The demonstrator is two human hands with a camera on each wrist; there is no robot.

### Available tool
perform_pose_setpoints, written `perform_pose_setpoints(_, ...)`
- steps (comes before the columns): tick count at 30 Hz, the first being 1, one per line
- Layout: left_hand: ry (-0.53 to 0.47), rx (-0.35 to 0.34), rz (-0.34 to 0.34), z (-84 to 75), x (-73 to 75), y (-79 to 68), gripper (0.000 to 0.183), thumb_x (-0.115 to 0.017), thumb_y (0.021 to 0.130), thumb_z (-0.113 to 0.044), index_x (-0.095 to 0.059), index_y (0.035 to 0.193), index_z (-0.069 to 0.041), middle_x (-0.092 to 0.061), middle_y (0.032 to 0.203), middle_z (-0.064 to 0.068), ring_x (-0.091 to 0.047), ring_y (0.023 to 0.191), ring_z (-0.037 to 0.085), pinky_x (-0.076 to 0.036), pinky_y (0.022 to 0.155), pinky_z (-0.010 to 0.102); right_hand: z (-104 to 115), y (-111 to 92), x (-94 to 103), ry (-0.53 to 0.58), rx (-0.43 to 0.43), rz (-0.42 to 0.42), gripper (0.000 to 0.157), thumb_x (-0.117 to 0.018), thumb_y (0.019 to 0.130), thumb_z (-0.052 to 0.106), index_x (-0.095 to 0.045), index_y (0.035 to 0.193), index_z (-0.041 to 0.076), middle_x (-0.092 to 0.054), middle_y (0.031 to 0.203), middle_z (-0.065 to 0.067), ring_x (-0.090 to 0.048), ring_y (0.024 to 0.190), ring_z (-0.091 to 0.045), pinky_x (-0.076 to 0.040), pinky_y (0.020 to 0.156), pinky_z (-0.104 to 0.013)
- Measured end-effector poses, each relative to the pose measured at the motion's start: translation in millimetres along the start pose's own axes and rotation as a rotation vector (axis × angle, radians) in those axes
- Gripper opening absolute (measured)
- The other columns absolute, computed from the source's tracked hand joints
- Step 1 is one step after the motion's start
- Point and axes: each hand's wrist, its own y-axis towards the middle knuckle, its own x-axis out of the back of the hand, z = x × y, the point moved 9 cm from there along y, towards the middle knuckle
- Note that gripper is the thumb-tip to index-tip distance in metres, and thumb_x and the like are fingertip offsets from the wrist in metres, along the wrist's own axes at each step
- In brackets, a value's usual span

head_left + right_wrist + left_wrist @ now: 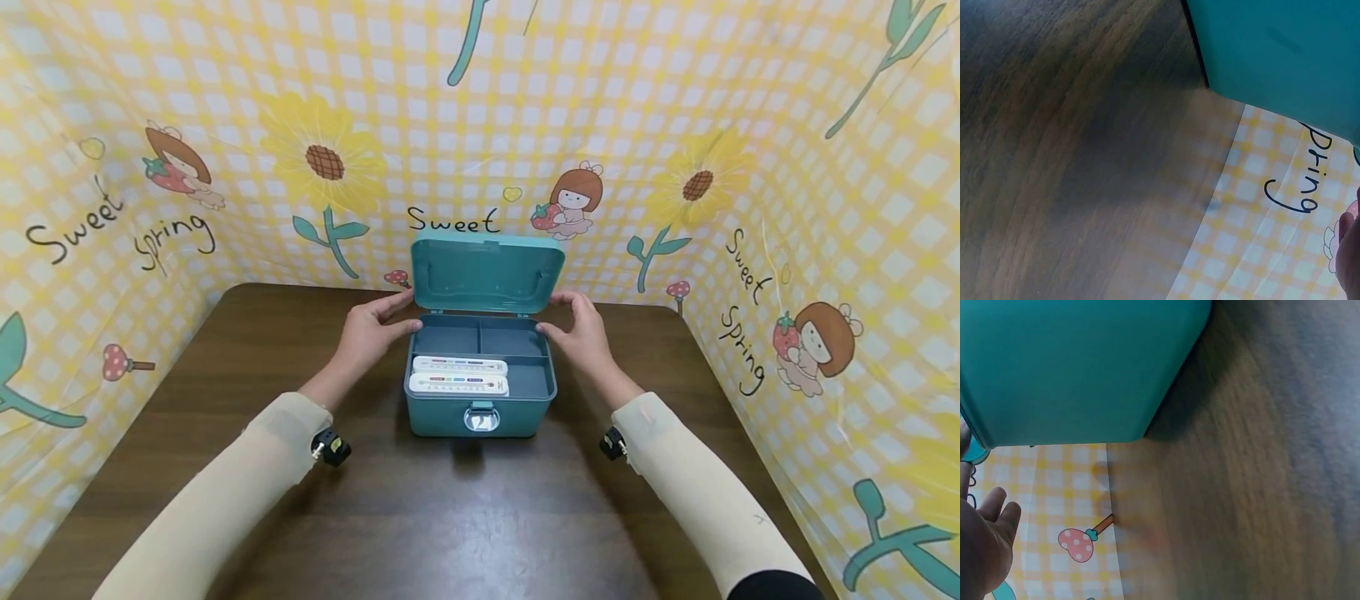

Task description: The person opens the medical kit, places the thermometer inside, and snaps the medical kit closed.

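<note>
A teal storage box [472,418] stands on the table with its lid [487,271] raised and leaning back. Its grey-blue tray [531,382] has two rear compartments and a wider front one. Two long white strips with scale marks, like thermometers, lie in the front compartment: a rear strip [459,367] and a front strip [459,383]. My left hand [371,327] is at the box's left rear corner, thumb at the rim, straight fingers reaching beside the lid. My right hand [585,332] mirrors it at the right rear corner, thumb at the rim, fingertips partly hidden behind the lid.
A silver clasp [482,418] is on the box's front. The brown wooden table [465,533] extends around the box. Yellow checked cloth [465,125] with printed flowers and figures hangs behind and along both sides.
</note>
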Motion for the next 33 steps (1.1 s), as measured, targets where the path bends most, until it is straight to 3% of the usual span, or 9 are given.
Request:
perform_pose_setpoints(5,-0.020,0.005,0.072,-2.1,-2.1,-6.4,0.063,-0.082,0.089,-0.032,-0.059,0.146,-0.023,-0.057,0.149,-0.002,-0.052,0.140,0.017,-0.047,0.112,0.047,1,-2,2.7,0.019,0.016,0.040,0.049,-0.083,0.088,0.011,-0.058,0.127,-0.005,-0.062,0.127,-0.022,-0.056,0.123,-0.036,-0.044,0.111,-0.052)
perform_pose_setpoints(9,-0.011,0.014,0.126,-7.0,-1.8,-11.6,0.062,-0.076,0.094,-0.036,-0.054,0.150,-0.022,-0.053,0.153,-0.001,-0.050,0.142,0.022,-0.046,0.112,0.050,5,-6,7.3,0.039,0.023,0.093,0.047,-0.078,0.092,0.015,-0.059,0.131,-0.002,-0.063,0.130,-0.018,-0.055,0.127,-0.034,-0.043,0.112,-0.054)
perform_pose_setpoints(17,0.078,0.001,0.199,-18.0,-0.1,-18.4,0.059,-0.063,0.102,-0.043,-0.049,0.154,-0.020,-0.051,0.155,0.006,-0.051,0.140,0.030,-0.048,0.110,0.054,15,-15,16.0,0.104,0.001,0.221,0.052,-0.071,0.098,0.031,-0.058,0.140,0.003,-0.061,0.138,-0.015,-0.051,0.136,-0.032,-0.036,0.118,-0.054)
perform_pose_setpoints(23,0.099,0.014,0.242,-23.3,-1.4,-25.1,0.063,-0.057,0.104,-0.047,-0.045,0.156,-0.015,-0.047,0.158,0.010,-0.048,0.143,0.033,-0.043,0.113,0.056,18,-25,19.0,0.078,-0.019,0.319,0.078,-0.058,0.097,0.062,-0.052,0.147,0.003,-0.054,0.149,-0.017,-0.045,0.143,-0.035,-0.033,0.119,-0.059)
perform_pose_setpoints(33,0.143,0.064,0.295,-27.8,-4.8,-40.3,0.071,-0.053,0.105,-0.051,-0.037,0.159,-0.008,-0.040,0.162,0.016,-0.039,0.148,0.038,-0.038,0.117,0.058,27,-39,21.3,0.090,-0.028,0.394,0.109,-0.043,0.087,0.085,-0.045,0.150,-0.003,-0.045,0.153,-0.027,-0.041,0.144,-0.045,-0.033,0.118,-0.063)
